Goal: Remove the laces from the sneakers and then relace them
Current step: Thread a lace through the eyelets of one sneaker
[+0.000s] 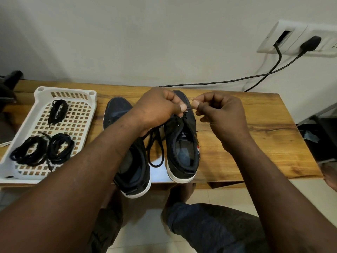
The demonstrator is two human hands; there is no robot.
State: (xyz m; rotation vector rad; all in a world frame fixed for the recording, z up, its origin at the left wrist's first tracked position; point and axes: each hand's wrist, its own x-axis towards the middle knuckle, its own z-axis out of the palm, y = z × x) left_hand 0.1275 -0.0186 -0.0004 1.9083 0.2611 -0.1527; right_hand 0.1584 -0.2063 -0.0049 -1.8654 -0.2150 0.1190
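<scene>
Though thin, round black lace (pixel 162 152)

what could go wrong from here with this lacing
The left sneaker has its heel overhanging the table edge under the left forearm; a nudge could tip it off. The loose lace loop beside the right sneaker may twist or snag when pulled. The left hand and right hand pinch the lace by fingertips only, so it might slip.

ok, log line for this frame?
stage: lace work, right sneaker | left hand: pinches lace | right hand: pinches lace | tray: three lace bundles
</scene>
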